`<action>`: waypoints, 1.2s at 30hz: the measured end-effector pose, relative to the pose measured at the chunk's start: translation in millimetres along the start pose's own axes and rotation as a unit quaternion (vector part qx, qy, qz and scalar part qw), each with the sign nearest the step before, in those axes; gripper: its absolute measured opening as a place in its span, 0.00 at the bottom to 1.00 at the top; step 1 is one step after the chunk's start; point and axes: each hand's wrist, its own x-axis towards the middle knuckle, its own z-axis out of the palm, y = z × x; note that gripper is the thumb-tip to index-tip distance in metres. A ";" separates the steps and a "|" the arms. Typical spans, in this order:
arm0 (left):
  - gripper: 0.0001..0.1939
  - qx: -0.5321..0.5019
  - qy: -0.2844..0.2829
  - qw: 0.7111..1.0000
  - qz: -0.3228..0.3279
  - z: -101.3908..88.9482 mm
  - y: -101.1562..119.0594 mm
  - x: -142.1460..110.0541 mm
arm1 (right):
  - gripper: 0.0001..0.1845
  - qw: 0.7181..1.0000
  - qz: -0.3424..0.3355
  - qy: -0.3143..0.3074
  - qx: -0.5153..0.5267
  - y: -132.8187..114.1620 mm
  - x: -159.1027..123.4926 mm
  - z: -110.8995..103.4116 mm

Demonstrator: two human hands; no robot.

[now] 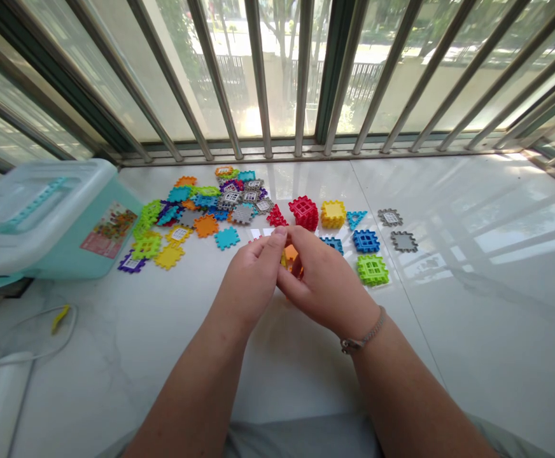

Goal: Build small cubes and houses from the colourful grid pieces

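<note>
My left hand [253,277] and my right hand [323,273] meet above the white floor, with fingertips and thumbs close together. Between them an orange plastic building tile [291,254] shows through a gap in the fingers, with a bit of yellow beside it. Most of what they hold is hidden. Just beyond the hands stand a stack of red tiles [303,213] and a stack of yellow tiles [333,214]. Blue tiles [366,240] and a green tile stack [373,270] lie to the right of my right hand.
A loose heap of mixed tiles [205,202] spreads at the left. Beside it stands a turquoise lidded box [81,242]. Two grey tiles [404,242] and a blue triangle [356,219] lie right. A white cable [67,340] is at far left; window bars [265,95] rise behind.
</note>
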 end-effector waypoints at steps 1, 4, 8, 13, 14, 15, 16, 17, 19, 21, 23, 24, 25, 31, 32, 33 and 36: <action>0.29 -0.001 0.000 1.000 -0.001 0.0 -0.1 0.0 | 0.14 1.000 0.000 0.000 0.000 -0.2 0.0 0.0; 0.29 -0.002 -0.002 1.000 -0.002 -0.3 -0.7 0.0 | 0.13 1.000 0.002 0.001 -0.003 -0.5 0.0 -0.2; 0.29 0.000 -0.003 1.000 -0.004 -0.6 -0.6 -0.2 | 0.14 1.000 0.004 0.000 -0.004 -0.4 0.3 -0.4; 0.29 -0.001 -0.003 1.000 -0.007 0.2 2.0 -0.4 | 0.14 1.000 0.006 0.000 -0.001 0.2 0.1 0.0; 0.29 0.000 -0.003 1.000 -0.007 0.4 2.3 -0.4 | 0.14 1.000 0.006 0.001 -0.001 0.3 -0.1 0.2; 0.29 0.001 -0.003 1.000 -0.006 0.5 2.4 -0.4 | 0.14 1.000 0.006 0.001 0.000 0.4 -0.2 0.3; 0.29 0.001 -0.004 1.000 -0.006 0.6 2.4 -0.3 | 0.14 1.000 0.007 0.000 0.000 0.4 -0.2 0.4; 0.29 0.001 -0.005 1.000 -0.005 0.6 2.2 -0.3 | 0.14 1.000 0.009 0.000 0.001 0.4 -0.2 0.4; 0.29 -0.002 -0.008 1.000 -0.005 0.4 1.8 -0.5 | 0.13 1.000 0.011 -0.002 0.002 0.4 0.0 0.5; 0.29 -0.001 -0.009 1.000 -0.007 0.1 1.6 -0.6 | 0.13 1.000 0.011 -0.002 0.004 0.5 0.2 0.6; 0.29 0.000 -0.010 1.000 -0.007 0.1 1.6 -0.7 | 0.14 1.000 0.011 -0.002 0.005 0.6 0.3 0.5; 0.29 -0.001 -0.010 1.000 -0.007 0.1 1.7 -0.7 | 0.14 1.000 0.011 -0.001 0.005 0.6 0.4 0.5; 0.29 0.000 -0.010 1.000 -0.007 0.1 1.8 -0.7 | 0.14 1.000 0.011 -0.001 0.004 0.7 0.3 0.4; 0.28 0.007 -0.008 1.000 -0.006 0.2 2.6 -1.2 | 0.13 1.000 0.014 -0.005 0.002 0.5 0.5 -0.6; 0.28 0.008 -0.008 1.000 -0.007 0.2 2.6 -1.2 | 0.13 1.000 0.014 -0.005 0.003 0.3 0.7 -0.8; 0.28 0.009 -0.007 1.000 -0.007 0.1 2.5 -1.3 | 0.13 1.000 0.014 -0.005 0.003 0.1 1.0 -0.9; 0.28 0.015 -0.006 1.000 -0.006 -0.3 2.0 -0.8 | 0.13 1.000 0.014 -0.005 0.002 -0.6 1.4 -1.2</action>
